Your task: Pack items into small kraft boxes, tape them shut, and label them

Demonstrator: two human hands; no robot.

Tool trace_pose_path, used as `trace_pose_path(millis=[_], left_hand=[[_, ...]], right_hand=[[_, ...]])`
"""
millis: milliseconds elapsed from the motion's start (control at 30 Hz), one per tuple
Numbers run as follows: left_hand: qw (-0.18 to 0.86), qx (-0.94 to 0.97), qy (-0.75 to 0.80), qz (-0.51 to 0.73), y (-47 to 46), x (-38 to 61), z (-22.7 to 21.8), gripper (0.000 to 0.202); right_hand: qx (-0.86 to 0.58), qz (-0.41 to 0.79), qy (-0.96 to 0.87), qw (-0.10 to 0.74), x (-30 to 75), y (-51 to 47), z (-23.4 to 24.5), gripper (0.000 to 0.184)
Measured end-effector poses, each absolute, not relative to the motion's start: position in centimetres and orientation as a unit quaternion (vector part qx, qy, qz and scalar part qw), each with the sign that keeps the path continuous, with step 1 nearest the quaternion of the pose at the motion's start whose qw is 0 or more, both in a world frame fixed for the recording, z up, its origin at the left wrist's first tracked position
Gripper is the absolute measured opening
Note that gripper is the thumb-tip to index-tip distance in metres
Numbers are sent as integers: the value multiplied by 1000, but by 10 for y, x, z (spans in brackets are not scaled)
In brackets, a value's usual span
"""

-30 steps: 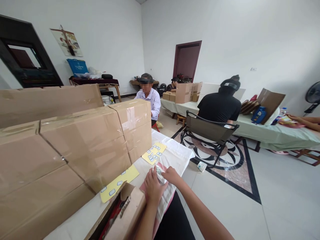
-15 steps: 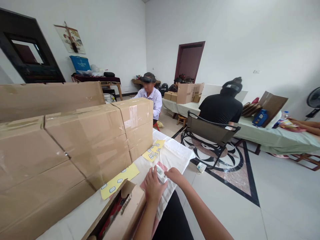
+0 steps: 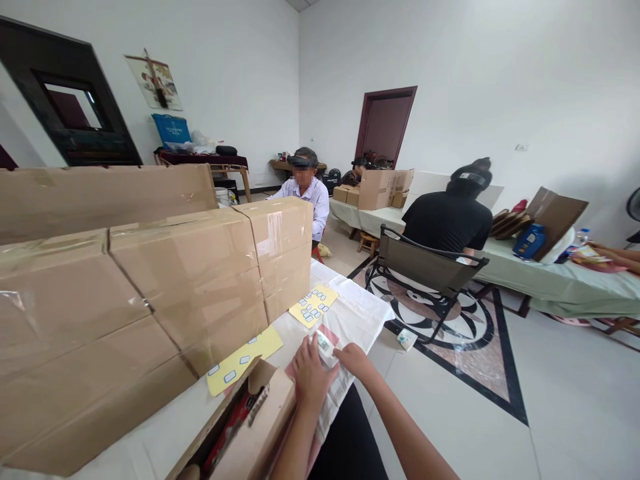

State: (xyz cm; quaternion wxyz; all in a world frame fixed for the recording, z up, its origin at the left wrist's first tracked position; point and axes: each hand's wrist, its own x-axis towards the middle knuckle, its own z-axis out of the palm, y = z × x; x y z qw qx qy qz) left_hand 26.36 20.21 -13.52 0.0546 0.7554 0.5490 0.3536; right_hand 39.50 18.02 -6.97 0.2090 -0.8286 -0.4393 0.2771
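One box (image 3: 325,345) held by left hand (image 3: 311,375), right hand (image 3: 356,360).

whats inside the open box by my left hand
The open box beside the left hand shows red packaging; anything deeper is hidden by its cardboard sides. That hand and the right hand hold a small white pack.

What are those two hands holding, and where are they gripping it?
A small white packet, held between both: the left hand on its left side, the right hand on its right edge.
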Motion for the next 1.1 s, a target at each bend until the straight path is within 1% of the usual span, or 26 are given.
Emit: trace_pose_path(millis=[267,433,600,767,933,1100], left_hand=[[63,756,546,354,202,263,-137,87],[53,758,540,362,205,264,-143,86],[72,752,534,379,205,263,-144,87],[82,750,539,375,204,264,-144,88],[79,752,535,378,205,264,-144,88],[103,753,529,377,205,263,-142,88]], right_hand=[[-823,318,-420,213,398,180,-66,44],[-821,324,-416,218,399,181,-65,47],[-822,334,-408,215,400,183,-67,52],[-805,406,-381,207,402,181,-68,50],[-771,472,-359,231,405,177,-71,51],[-747,507,-345,256,408,176,-77,54]])
